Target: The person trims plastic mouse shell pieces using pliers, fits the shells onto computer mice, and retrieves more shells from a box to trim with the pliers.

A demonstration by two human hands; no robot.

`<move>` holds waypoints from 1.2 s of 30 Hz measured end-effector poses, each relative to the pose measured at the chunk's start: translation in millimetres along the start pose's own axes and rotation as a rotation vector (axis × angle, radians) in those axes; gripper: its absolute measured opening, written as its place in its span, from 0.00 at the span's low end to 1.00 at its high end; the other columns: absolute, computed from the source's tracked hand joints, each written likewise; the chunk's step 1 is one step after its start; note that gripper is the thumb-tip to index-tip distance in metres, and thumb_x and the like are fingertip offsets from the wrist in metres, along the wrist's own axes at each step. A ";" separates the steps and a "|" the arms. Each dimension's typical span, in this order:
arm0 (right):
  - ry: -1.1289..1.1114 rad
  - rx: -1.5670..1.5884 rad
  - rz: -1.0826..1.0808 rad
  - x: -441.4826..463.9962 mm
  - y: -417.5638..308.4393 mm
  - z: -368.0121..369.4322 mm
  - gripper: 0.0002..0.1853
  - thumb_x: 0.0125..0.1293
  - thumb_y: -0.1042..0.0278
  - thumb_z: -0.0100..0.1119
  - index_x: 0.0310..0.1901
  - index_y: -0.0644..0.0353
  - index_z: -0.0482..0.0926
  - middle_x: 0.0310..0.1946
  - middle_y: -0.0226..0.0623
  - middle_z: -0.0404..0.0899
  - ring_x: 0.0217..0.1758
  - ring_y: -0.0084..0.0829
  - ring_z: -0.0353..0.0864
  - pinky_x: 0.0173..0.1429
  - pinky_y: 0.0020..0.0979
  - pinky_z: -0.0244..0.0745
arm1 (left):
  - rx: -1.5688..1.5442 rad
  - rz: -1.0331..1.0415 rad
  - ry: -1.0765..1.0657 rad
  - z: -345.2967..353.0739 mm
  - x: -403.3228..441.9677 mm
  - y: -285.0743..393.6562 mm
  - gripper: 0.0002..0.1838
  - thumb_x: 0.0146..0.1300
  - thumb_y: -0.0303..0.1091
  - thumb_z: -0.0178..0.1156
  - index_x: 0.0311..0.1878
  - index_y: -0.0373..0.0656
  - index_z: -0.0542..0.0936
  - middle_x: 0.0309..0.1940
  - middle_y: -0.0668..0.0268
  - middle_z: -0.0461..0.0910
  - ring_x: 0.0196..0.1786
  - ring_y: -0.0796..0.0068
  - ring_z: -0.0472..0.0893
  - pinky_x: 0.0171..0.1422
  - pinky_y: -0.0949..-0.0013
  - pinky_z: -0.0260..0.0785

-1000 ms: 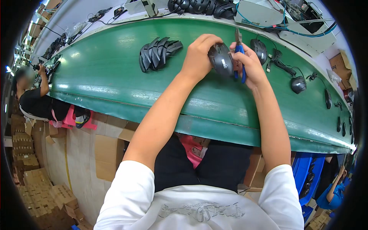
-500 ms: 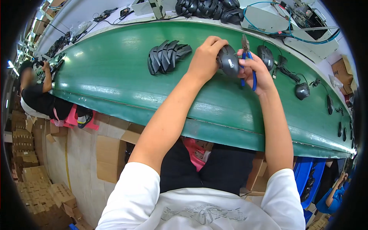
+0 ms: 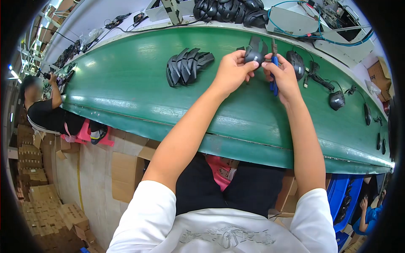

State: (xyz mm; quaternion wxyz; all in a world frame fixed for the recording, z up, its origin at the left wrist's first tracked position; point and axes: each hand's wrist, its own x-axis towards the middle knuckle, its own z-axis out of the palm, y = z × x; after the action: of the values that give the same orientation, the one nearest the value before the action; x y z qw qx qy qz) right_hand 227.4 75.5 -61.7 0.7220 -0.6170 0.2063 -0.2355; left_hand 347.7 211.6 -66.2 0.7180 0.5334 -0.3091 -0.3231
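Note:
My left hand (image 3: 234, 69) is closed on a black computer mouse top shell (image 3: 255, 52), gripping its near edge above the green belt. The shell is tilted, with two prongs pointing away from me. In my right hand (image 3: 283, 76) is a pair of blue-handled pliers (image 3: 274, 63), jaws pointing away and handles close together. That hand's thumb and forefinger also reach the shell's right edge. Left of my hands lies a row of black mouse shells (image 3: 189, 66). Just right of the pliers rests a black mouse (image 3: 295, 64).
Farther right on the green belt (image 3: 139, 80) are a coiled cable (image 3: 318, 76) and another mouse (image 3: 336, 100). Mouse parts are piled (image 3: 230, 10) behind the belt, beside a machine (image 3: 303, 29). One person (image 3: 42, 103) sits far left; another (image 3: 369, 215) is lower right.
The mouse shell has been turned, so its marked face no longer faces up and its prongs show. The pliers' handles have come together. My left thumb has moved onto the shell's near edge.

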 end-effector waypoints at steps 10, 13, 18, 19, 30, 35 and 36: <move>0.101 -0.095 -0.008 -7.8 -8.5 17.0 0.12 0.62 0.71 0.63 0.47 0.61 0.79 0.40 0.34 0.84 0.38 0.19 0.75 0.40 0.19 0.66 | 0.651 0.144 0.329 -8.7 5.2 -16.1 0.20 0.58 0.32 0.68 0.52 0.30 0.81 0.34 0.58 0.82 0.31 0.69 0.80 0.37 0.68 0.75; 0.073 -0.113 -0.031 -4.8 -5.2 15.5 0.13 0.64 0.71 0.62 0.50 0.61 0.79 0.49 0.36 0.85 0.39 0.19 0.76 0.37 0.18 0.65 | 1.111 0.133 0.321 -6.7 0.7 -9.3 0.29 0.60 0.44 0.69 0.57 0.31 0.80 0.40 0.56 0.83 0.40 0.65 0.83 0.44 0.68 0.76; 0.038 -0.023 0.066 3.1 -4.6 6.5 0.14 0.63 0.71 0.62 0.51 0.61 0.79 0.52 0.38 0.84 0.42 0.21 0.79 0.38 0.20 0.67 | 1.168 0.114 0.333 5.0 -6.2 -0.5 0.26 0.58 0.47 0.66 0.48 0.32 0.82 0.40 0.53 0.81 0.42 0.53 0.82 0.48 0.59 0.76; 0.036 0.036 0.088 4.7 -3.9 2.3 0.15 0.64 0.70 0.62 0.52 0.61 0.78 0.52 0.39 0.84 0.42 0.24 0.80 0.37 0.20 0.68 | 1.176 0.108 0.337 6.9 -7.8 0.8 0.26 0.58 0.47 0.66 0.48 0.32 0.82 0.40 0.53 0.81 0.42 0.53 0.82 0.48 0.59 0.76; -0.011 0.646 0.136 11.1 -15.9 -16.5 0.22 0.73 0.61 0.57 0.65 0.59 0.73 0.53 0.47 0.78 0.51 0.35 0.79 0.50 0.36 0.80 | 1.388 0.209 0.702 -98.6 -65.7 32.8 0.25 0.58 0.46 0.65 0.48 0.32 0.77 0.44 0.52 0.81 0.44 0.52 0.81 0.52 0.58 0.74; -0.187 0.615 0.135 1.6 -14.8 11.0 0.22 0.74 0.60 0.55 0.67 0.56 0.73 0.51 0.46 0.79 0.50 0.34 0.79 0.52 0.40 0.79 | 0.987 -0.219 0.722 -140.0 -73.3 53.0 0.25 0.56 0.44 0.68 0.49 0.34 0.76 0.41 0.56 0.80 0.40 0.58 0.80 0.50 0.62 0.74; -0.208 0.612 0.137 2.0 -13.7 13.3 0.22 0.74 0.59 0.54 0.67 0.55 0.73 0.50 0.46 0.79 0.50 0.34 0.79 0.51 0.39 0.79 | 0.934 -0.267 0.715 -141.6 -69.5 57.8 0.25 0.56 0.43 0.70 0.50 0.35 0.76 0.40 0.57 0.80 0.39 0.60 0.79 0.49 0.63 0.74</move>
State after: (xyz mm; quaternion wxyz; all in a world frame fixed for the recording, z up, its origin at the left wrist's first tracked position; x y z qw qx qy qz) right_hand 235.7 83.1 -46.1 0.9054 -0.3767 0.0921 -0.1730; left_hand 425.4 359.7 -51.3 0.4206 0.9020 -0.0880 -0.0410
